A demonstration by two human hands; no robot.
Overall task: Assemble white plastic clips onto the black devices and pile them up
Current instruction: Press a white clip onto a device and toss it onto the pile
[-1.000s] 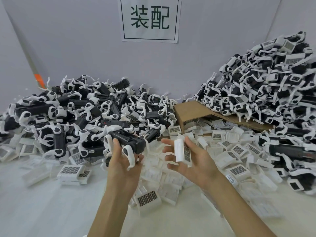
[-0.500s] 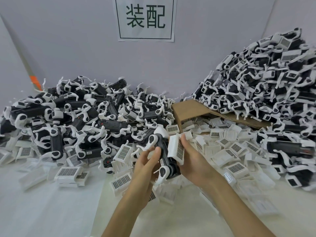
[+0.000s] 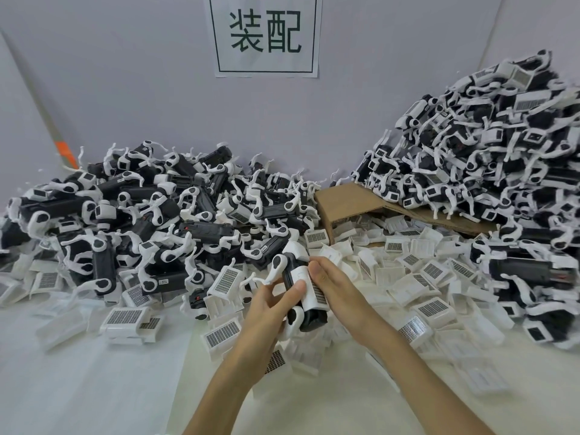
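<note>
The taller heap of devices (image 3: 470, 158), the finished pile I judge, sits at 2 o'clock on the table (image 3: 78, 372), nearer my right hand (image 3: 339, 290). At centre my left hand (image 3: 266, 306) grips the black device (image 3: 314, 320), long axis roughly 12 to 6 o'clock. My right hand clasps the white clip (image 3: 309, 293) against its 3 o'clock side.

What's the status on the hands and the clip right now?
Left hand grips device. Right hand holds clip against it. Nothing between them.
</note>
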